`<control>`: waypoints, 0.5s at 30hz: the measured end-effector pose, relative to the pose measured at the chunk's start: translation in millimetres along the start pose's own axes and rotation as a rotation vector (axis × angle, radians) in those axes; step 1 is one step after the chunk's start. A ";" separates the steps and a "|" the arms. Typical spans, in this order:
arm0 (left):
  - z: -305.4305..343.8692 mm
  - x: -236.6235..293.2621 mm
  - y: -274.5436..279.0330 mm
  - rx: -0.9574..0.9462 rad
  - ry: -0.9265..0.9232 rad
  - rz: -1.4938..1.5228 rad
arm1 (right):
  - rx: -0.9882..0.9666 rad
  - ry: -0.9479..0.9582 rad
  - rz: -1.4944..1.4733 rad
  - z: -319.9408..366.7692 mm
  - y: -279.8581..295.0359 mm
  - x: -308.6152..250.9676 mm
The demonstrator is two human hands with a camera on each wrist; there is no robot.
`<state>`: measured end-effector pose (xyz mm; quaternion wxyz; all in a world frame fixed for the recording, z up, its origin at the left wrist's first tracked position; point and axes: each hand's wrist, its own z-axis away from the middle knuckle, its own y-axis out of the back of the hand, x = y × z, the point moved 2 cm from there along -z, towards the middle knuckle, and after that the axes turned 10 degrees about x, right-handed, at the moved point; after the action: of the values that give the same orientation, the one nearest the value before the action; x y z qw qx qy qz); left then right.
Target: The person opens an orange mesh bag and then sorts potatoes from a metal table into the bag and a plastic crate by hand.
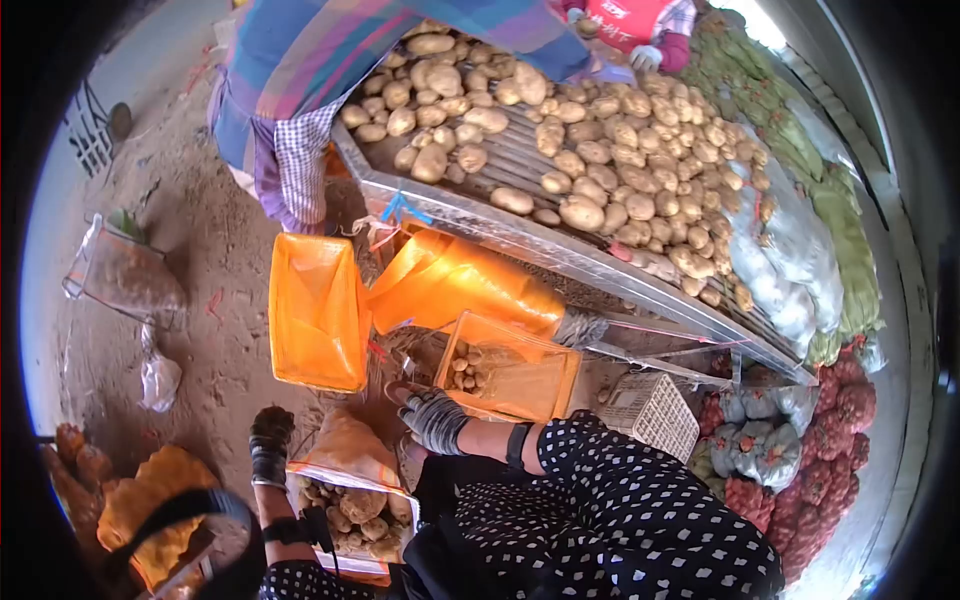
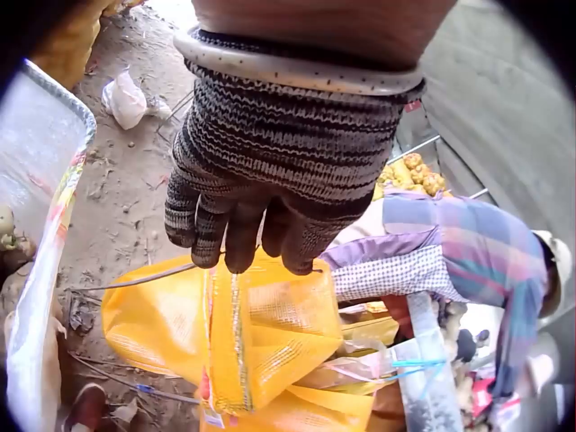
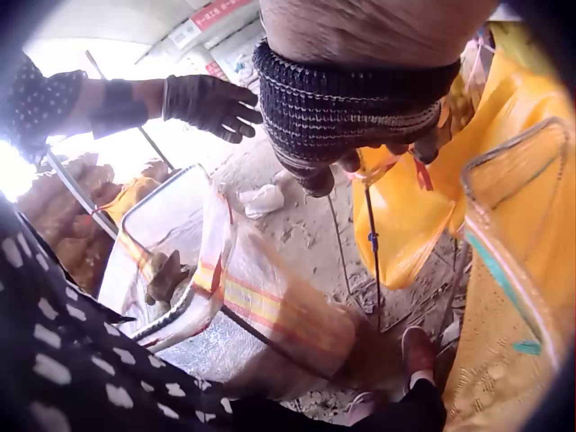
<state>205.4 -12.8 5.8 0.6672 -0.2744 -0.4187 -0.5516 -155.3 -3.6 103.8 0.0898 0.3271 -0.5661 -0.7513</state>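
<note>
My left hand (image 1: 270,445), in a striped knit glove, hangs with loosely bent fingers and nothing in it, left of a white sack (image 3: 279,315) of potatoes. In the left wrist view, an orange mesh bag (image 2: 162,315) shows beyond its fingertips. My right hand (image 1: 435,420), gloved alike with bare fingertips, is stretched forward and left, its fingers held loosely with nothing visible in them. It is beside an orange bag (image 1: 530,375) held open by a frame, with several potatoes (image 1: 466,368) inside. Ahead of the hands, another orange bag (image 1: 320,335) gapes wide.
A slatted metal sorting table (image 1: 520,150) covered in potatoes (image 1: 640,180) crosses ahead. A person in plaid (image 1: 310,60) bends over it; another in red (image 1: 630,20) is across. Filled red net sacks (image 1: 830,440) and a plastic crate (image 1: 655,415) lie right.
</note>
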 end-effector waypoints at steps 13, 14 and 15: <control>61.0 -46.7 28.6 0.060 -0.223 -0.400 | 0.367 -1.013 0.413 176.2 228.3 191.1; 61.1 -39.6 19.9 0.056 -0.182 -0.416 | 0.357 -1.093 0.456 192.7 243.2 214.2; 61.2 -32.8 9.6 0.051 -0.153 -0.443 | 0.346 -1.167 0.498 210.9 252.2 235.0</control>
<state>197.6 56.7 9.0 0.5029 -0.1999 -0.5318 -0.6514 -520.7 -41.7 272.1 -0.1149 -0.2653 -0.6933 -0.6601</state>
